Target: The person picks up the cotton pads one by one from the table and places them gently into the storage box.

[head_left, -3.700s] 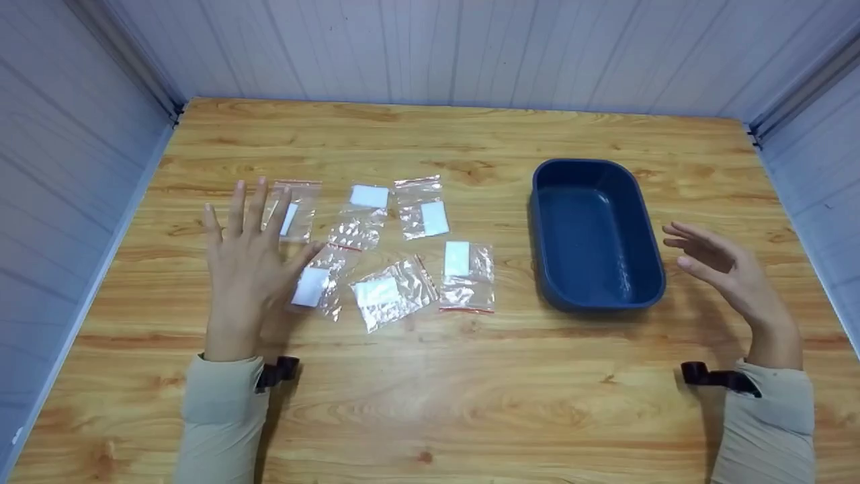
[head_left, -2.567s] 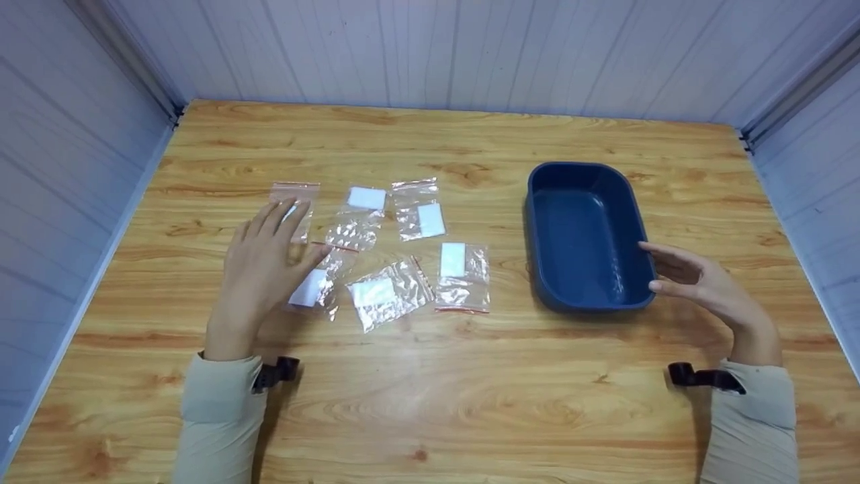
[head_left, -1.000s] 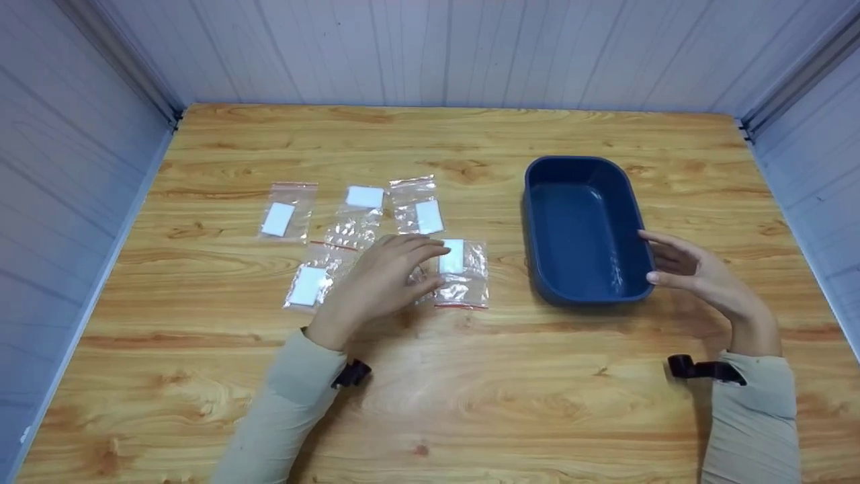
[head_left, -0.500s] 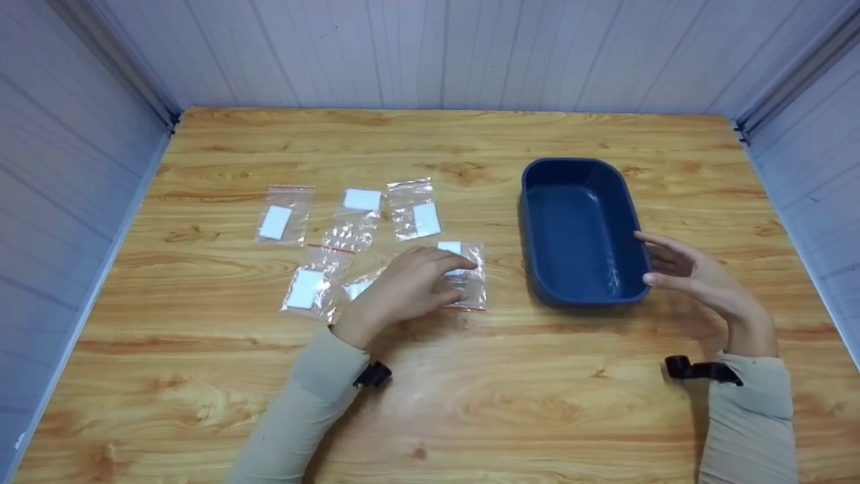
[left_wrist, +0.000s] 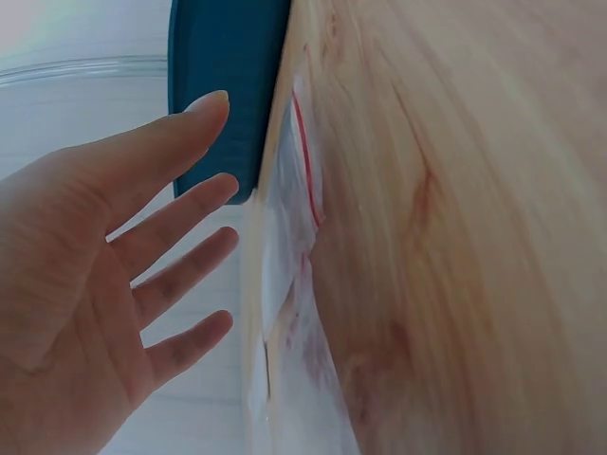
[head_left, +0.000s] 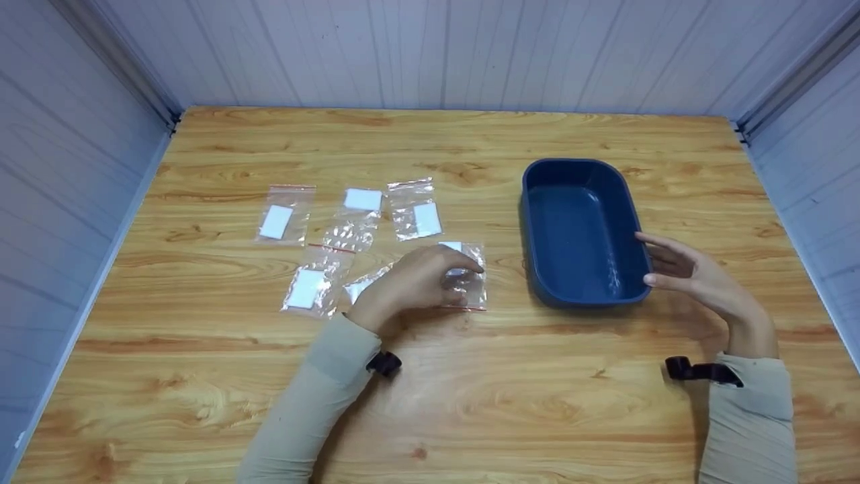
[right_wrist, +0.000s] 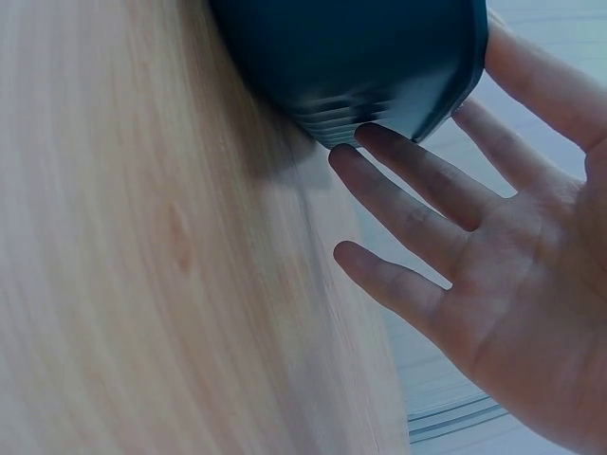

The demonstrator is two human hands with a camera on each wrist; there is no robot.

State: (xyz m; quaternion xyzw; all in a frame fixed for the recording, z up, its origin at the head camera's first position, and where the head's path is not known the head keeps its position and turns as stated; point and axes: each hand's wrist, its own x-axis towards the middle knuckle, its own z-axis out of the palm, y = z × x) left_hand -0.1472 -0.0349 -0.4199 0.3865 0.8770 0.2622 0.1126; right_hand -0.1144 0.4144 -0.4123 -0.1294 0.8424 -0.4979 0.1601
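Observation:
My left hand point(head_left: 420, 277) hovers with relaxed fingers over the front-right clear zip bag point(head_left: 476, 286). In the left wrist view, a gap shows between its fingers point(left_wrist: 190, 265) and the red-striped bag point(left_wrist: 294, 199). That hand partly hides the white rectangular piece inside it, and covers most of the front-middle zip bag point(head_left: 363, 282). On the right, my right hand point(head_left: 705, 279) touches the side of a deep blue plastic bin point(head_left: 583, 299), thumb and forefinger at its rim. The right wrist view shows the fingers point(right_wrist: 408, 218) extended along the bin's outer wall point(right_wrist: 360, 66).
Further zip bags, each with a white piece, lie flat on the wooden table point(head_left: 510, 403): a front-left bag point(head_left: 309, 289), a back-left bag point(head_left: 285, 212), a back-middle bag point(head_left: 353, 225) and a back-right bag point(head_left: 413, 208). Panelled walls point(head_left: 416, 54) border the table.
My left hand has moved right from the left bags to above the front-right bag. My right hand has come in from the right to touch the bin's side and stays there.

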